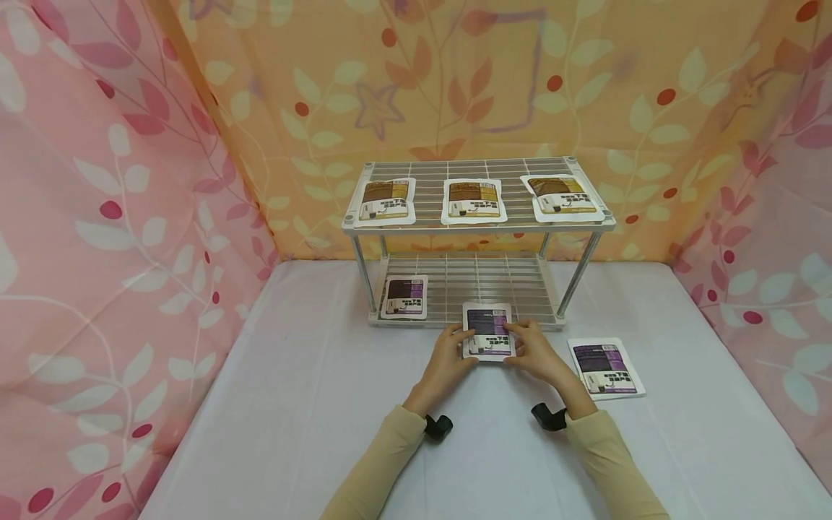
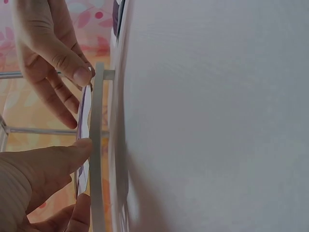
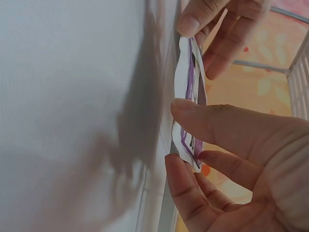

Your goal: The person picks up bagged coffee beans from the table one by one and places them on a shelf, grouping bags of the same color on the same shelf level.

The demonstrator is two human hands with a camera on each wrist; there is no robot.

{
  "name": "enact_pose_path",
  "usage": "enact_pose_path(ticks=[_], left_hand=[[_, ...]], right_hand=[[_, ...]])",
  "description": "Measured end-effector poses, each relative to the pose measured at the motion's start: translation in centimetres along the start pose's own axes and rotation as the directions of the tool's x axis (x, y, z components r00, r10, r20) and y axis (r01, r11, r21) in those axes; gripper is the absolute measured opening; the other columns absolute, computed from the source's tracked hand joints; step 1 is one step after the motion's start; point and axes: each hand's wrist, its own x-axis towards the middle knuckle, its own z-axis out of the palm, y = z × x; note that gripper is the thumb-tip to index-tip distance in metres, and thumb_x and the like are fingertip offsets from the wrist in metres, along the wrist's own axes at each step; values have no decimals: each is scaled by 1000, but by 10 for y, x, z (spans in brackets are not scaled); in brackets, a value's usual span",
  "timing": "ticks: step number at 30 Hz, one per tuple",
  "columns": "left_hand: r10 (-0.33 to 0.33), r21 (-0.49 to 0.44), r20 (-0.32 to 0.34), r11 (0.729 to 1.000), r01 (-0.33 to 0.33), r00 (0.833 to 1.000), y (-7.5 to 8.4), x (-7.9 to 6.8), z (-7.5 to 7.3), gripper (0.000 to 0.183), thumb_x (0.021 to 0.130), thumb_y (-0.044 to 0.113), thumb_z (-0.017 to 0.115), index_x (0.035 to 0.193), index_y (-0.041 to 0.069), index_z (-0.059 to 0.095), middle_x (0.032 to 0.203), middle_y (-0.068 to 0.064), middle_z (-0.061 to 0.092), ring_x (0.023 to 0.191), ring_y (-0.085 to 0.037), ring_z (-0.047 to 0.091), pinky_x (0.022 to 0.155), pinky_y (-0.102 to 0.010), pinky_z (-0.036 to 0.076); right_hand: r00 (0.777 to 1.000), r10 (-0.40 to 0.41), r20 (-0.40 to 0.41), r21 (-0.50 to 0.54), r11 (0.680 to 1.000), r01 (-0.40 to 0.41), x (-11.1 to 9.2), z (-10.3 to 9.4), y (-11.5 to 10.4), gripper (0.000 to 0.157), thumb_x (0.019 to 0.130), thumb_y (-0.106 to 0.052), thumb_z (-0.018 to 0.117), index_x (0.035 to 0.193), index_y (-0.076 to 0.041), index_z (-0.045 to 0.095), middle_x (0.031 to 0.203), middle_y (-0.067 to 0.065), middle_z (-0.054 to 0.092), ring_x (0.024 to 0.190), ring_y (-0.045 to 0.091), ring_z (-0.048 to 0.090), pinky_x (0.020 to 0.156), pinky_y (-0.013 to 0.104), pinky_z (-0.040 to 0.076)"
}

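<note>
A white pouch with a purple and dark label (image 1: 489, 334) is held between both hands at the front edge of the rack's lower shelf. My left hand (image 1: 450, 355) grips its left side, thumb at the near edge. The right hand (image 1: 536, 352) grips the opposite side in the same way. Seen edge-on in the right wrist view, the pouch (image 3: 186, 92) looks thin, with the right thumb (image 3: 193, 113) against its near edge. In the left wrist view the pouch lies close along the pale shelf rim (image 2: 98, 145).
A two-tier wire rack (image 1: 477, 228) stands at the back. Three brown-labelled pouches, left (image 1: 386, 201), middle (image 1: 474, 201) and right (image 1: 562, 198), lie on its top shelf. One purple pouch (image 1: 404, 297) lies at lower left; another (image 1: 607, 367) is on the white table beside the right forearm.
</note>
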Motion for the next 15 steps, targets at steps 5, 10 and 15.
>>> enact_pose_path(ticks=[5, 10, 15], left_hand=[[-26, -1, -7, 1000, 26, 1000, -5, 2, -4, 53, 68, 10, 73, 118, 8, 55, 131, -15, 40, 107, -25, 47, 83, -32, 45], [-30, -13, -26, 999, 30, 999, -9, 6, -10, 53, 68, 7, 72, 118, 7, 55, 130, -16, 40, 101, -25, 51, 81, -31, 46], [-52, -7, -31, 999, 52, 998, -16, 10, -14, 52, 69, 8, 70, 119, 10, 54, 130, -14, 40, 109, -27, 47, 89, -34, 43]], right_hand=[[1000, -6, -23, -6, 1000, 5, 6, 8, 0, 70, 61, 4, 74, 123, 10, 42, 116, 28, 35, 81, 27, 48, 59, 23, 48], [997, -44, -62, -39, 998, 42, 13, 17, 1, 65, 61, 3, 74, 119, 11, 46, 115, 29, 39, 82, 27, 50, 62, 25, 50], [991, -91, -97, -27, 996, 89, 19, 23, -1, 61, 62, 5, 73, 118, 9, 49, 116, 29, 40, 81, 30, 54, 64, 30, 51]])
